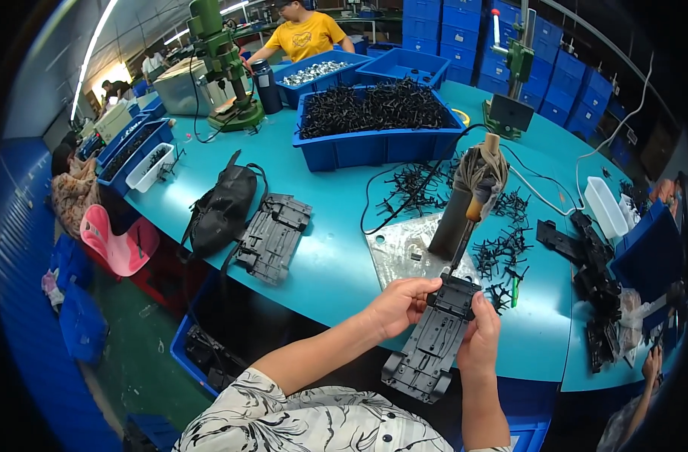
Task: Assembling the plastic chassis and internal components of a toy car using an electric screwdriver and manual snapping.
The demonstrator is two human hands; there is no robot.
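Both hands hold a black plastic toy-car chassis point(432, 343) over the near edge of the table, its moulded, ribbed side facing up. My left hand point(399, 305) pinches the upper left side near the far end. On the opposite edge, my right hand point(480, 336) grips with its thumb along the side. Just beyond the chassis's far end, the rod of what looks like a soldering iron point(472, 209) slants down, its upper part wrapped in cloth. Whether the tip touches the chassis cannot be made out. A silvery metal plate point(393, 252) lies under the iron's stand.
A similar chassis point(275, 237) lies left beside a black bag point(225, 207). Small branched black parts point(415, 188) are scattered behind the iron; a blue bin point(374, 143) is heaped with more. A green press point(227, 75) stands far left. Cables cross the table. A person in yellow point(306, 36) sits opposite.
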